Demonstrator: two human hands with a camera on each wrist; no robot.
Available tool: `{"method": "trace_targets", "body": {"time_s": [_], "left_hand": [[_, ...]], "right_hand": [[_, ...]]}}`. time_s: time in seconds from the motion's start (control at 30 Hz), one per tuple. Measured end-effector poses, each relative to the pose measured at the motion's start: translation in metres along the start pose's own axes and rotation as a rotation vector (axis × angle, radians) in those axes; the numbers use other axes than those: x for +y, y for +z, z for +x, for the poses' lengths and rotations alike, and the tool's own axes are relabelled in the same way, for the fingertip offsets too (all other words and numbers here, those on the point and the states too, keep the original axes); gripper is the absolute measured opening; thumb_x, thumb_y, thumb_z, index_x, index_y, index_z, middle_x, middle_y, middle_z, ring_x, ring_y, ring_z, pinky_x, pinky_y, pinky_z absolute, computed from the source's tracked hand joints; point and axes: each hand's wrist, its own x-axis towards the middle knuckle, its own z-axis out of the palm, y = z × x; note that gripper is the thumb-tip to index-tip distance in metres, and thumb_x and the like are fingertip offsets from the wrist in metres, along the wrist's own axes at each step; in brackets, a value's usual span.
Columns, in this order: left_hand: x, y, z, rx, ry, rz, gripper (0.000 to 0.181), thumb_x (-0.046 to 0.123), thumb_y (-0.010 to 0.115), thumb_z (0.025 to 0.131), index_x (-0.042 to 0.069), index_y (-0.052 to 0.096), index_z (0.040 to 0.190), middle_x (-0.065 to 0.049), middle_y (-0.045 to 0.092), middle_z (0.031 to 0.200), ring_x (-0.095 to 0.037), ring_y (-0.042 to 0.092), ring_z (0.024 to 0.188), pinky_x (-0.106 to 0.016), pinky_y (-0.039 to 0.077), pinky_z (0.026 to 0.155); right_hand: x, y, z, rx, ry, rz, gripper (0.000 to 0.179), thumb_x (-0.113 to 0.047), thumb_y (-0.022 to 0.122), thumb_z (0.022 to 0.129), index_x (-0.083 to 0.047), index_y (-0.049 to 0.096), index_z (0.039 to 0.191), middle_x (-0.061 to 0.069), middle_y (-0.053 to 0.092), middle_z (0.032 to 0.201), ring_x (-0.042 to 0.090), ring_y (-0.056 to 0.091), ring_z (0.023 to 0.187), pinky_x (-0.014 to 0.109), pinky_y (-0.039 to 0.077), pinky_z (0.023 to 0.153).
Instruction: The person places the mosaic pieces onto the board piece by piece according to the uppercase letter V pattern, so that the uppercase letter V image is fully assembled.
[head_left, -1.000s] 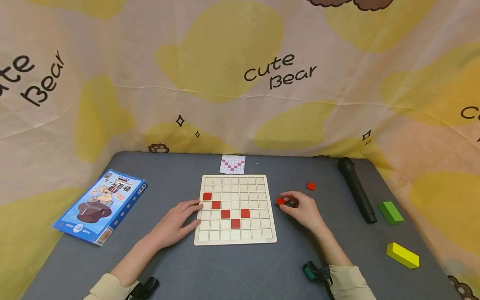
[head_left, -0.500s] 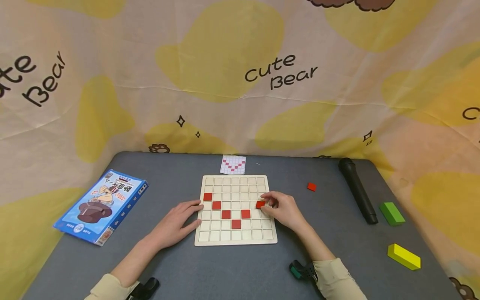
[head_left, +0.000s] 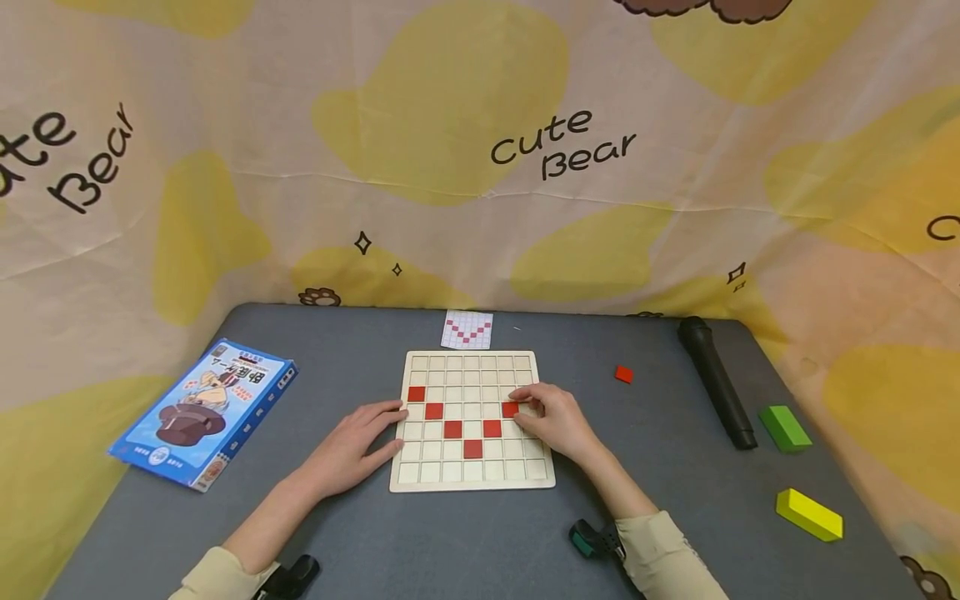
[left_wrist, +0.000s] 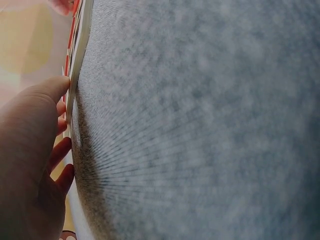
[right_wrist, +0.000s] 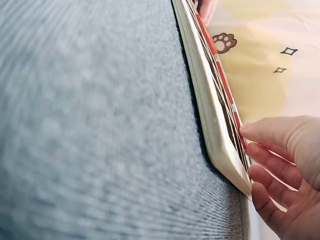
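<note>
A cream grid board [head_left: 472, 482] lies in the middle of the grey table, with several red square tiles in its cells, such as a lower tile [head_left: 472, 449]. On the right half of the board, my right hand [head_left: 557, 423] holds a red tile [head_left: 510, 409] between thumb and index finger, right at a cell. The right wrist view has the thumb [right_wrist: 260, 129] against a red tile near the board's edge. My left hand [head_left: 348, 442] rests with extended fingers at the board's left edge; its thumb [left_wrist: 55, 89] touches that edge in the left wrist view.
One loose red tile [head_left: 624, 375] lies right of the board. Behind the board is a small pattern card [head_left: 467, 330]. A blue box [head_left: 198, 412] lies at left; a black microphone [head_left: 716, 383], a green block [head_left: 784, 429] and a yellow block [head_left: 810, 514] are at right.
My right hand has carried a red tile leftward from the table beside the board onto a cell in the board's right half. The left hand has stayed put.
</note>
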Motion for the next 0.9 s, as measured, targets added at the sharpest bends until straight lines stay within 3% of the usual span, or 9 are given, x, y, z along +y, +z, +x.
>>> {"method": "trace_targets", "body": {"time_s": [0.3, 0.47, 0.63, 0.73, 0.9], "left_hand": [[0.001, 0.000, 0.000, -0.005, -0.005, -0.002, 0.047, 0.037, 0.062, 0.096, 0.014, 0.056, 0.137, -0.005, 0.046, 0.146, -0.029, 0.042, 0.133, -0.055, 0.035, 0.104], [0.000, 0.000, 0.001, 0.006, 0.006, 0.000, 0.047, 0.036, 0.062, 0.096, 0.014, 0.057, 0.137, -0.006, 0.047, 0.145, -0.029, 0.043, 0.132, -0.055, 0.036, 0.103], [0.000, 0.001, 0.001, 0.016, 0.011, 0.002, 0.046, 0.036, 0.062, 0.096, 0.014, 0.057, 0.136, -0.006, 0.048, 0.145, -0.028, 0.044, 0.131, -0.054, 0.036, 0.103], [0.000, 0.002, 0.001, 0.014, 0.009, 0.004, 0.046, 0.036, 0.062, 0.096, 0.014, 0.057, 0.136, -0.006, 0.048, 0.145, -0.028, 0.044, 0.131, -0.054, 0.036, 0.103], [0.001, 0.001, 0.001, 0.003, 0.002, -0.001, 0.047, 0.036, 0.062, 0.096, 0.014, 0.057, 0.137, -0.006, 0.047, 0.145, -0.029, 0.043, 0.132, -0.055, 0.035, 0.104]], "right_hand": [[0.002, 0.000, -0.003, 0.056, -0.009, -0.005, 0.021, -0.010, 0.077, 0.080, -0.013, 0.075, 0.101, -0.006, 0.063, 0.081, 0.016, 0.048, 0.072, 0.027, 0.038, 0.061], [0.011, -0.006, -0.003, 0.133, 0.020, -0.037, 0.016, -0.010, 0.076, 0.083, -0.012, 0.076, 0.099, -0.003, 0.067, 0.085, 0.019, 0.052, 0.077, 0.032, 0.041, 0.067], [0.034, -0.026, -0.003, 0.239, 0.100, -0.066, 0.013, -0.008, 0.073, 0.084, -0.010, 0.076, 0.097, 0.008, 0.070, 0.099, 0.027, 0.058, 0.091, 0.044, 0.045, 0.079], [0.054, -0.043, -0.007, 0.299, 0.151, -0.084, 0.016, -0.005, 0.070, 0.085, -0.004, 0.074, 0.100, 0.017, 0.067, 0.108, 0.037, 0.055, 0.103, 0.051, 0.040, 0.090], [0.081, -0.071, -0.014, 0.321, 0.263, -0.142, 0.024, -0.003, 0.064, 0.087, 0.002, 0.070, 0.109, 0.027, 0.059, 0.117, 0.047, 0.047, 0.111, 0.057, 0.032, 0.098]]}}
